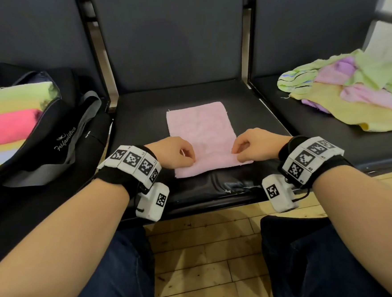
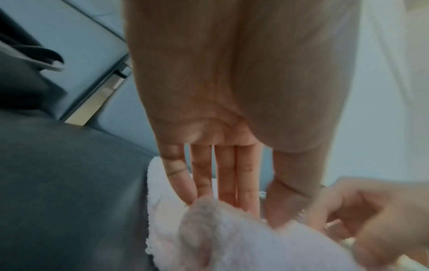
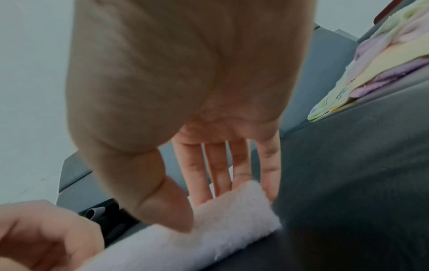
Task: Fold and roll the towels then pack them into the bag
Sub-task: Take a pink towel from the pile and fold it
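Observation:
A pale pink towel (image 1: 200, 129) lies folded into a narrow strip on the middle black seat (image 1: 258, 120). Its near edge is turned up into a small roll (image 2: 232, 238), which also shows in the right wrist view (image 3: 209, 234). My left hand (image 1: 188, 159) pinches the left end of that roll, thumb in front and fingers behind (image 2: 257, 214). My right hand (image 1: 236, 153) pinches the right end the same way (image 3: 197, 210). A black bag (image 1: 56, 125) stands open on the left seat, with rolled green, yellow and pink towels (image 1: 9, 115) inside.
A loose pile of green, lilac, pink and yellow towels (image 1: 353, 86) lies on the right seat and also shows in the right wrist view (image 3: 383, 55). Dark seat backs rise behind. My knees and a wooden floor (image 1: 204, 252) are below the seat's front edge.

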Demonstrator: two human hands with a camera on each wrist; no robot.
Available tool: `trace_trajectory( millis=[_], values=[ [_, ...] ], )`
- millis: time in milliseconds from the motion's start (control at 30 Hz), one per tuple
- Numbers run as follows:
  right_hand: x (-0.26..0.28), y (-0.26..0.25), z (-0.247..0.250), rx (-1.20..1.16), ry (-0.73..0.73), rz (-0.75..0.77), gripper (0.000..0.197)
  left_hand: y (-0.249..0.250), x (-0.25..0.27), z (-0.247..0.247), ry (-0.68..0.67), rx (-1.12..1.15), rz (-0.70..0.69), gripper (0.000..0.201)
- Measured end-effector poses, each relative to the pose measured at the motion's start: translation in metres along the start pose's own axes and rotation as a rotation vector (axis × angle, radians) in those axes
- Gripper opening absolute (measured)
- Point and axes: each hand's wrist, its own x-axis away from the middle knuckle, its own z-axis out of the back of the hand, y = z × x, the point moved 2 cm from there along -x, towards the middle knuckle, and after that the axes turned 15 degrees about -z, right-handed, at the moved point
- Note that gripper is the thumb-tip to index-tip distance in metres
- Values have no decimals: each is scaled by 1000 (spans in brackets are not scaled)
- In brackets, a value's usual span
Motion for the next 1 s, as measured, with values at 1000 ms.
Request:
trace_trajectory(
  millis=[1000],
  values=[
    [-13, -4, -8, 22, 74, -44, 21, -8, -3, -3, -23, 61, 150, 20]
  ],
)
